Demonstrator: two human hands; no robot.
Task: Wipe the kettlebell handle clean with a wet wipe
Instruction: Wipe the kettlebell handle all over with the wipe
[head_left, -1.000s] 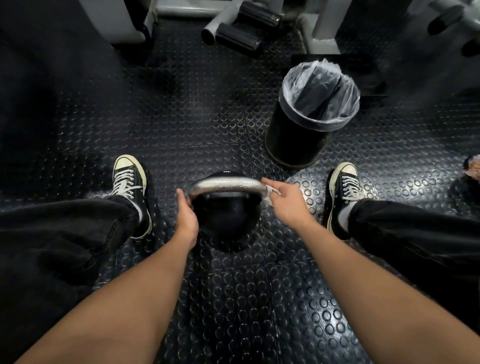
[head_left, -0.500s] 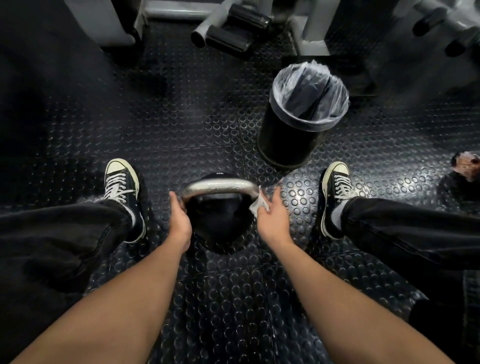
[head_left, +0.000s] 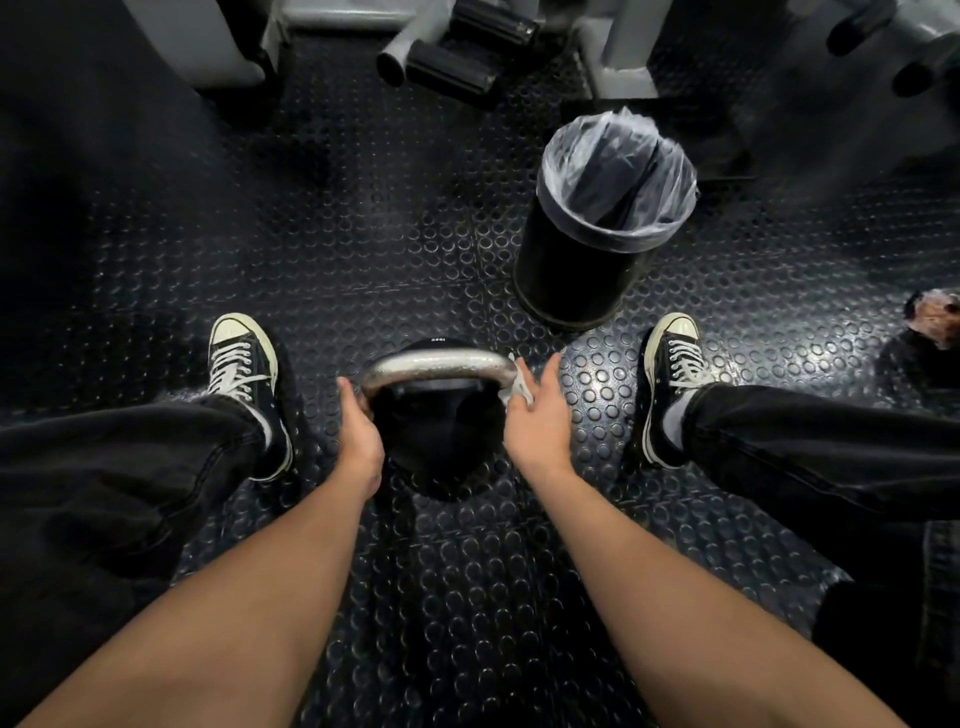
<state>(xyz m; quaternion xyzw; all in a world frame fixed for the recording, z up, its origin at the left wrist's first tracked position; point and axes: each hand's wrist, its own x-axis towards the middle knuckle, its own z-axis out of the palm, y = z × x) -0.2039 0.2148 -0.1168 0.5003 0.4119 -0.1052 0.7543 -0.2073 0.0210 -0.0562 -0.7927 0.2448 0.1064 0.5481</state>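
Between the two feet on the studded rubber floor (head_left: 467, 260): black kettlebell (head_left: 434, 447), silver handle (head_left: 439, 364) arching over the top. At the handle's right end, white wet wipe (head_left: 514, 389), bunched, pressed against the metal by the right hand (head_left: 537, 421); fingers fairly straight, thumb side toward the handle, wipe caught between hand and handle. At the left end, left hand (head_left: 361, 431) cupped against the handle's bend, fingers hidden behind it, so cannot tell whether wrapped round it or only resting there. Outward on each side, black sneakers with white laces: left shoe (head_left: 241, 374), right shoe (head_left: 670, 384), dark trouser legs above. Further ahead and to the right, black bin (head_left: 582, 270) with clear plastic liner, standing upright, well apart from the kettlebell. Beyond, grey gym machine frames (head_left: 441, 57) with black padded rollers.
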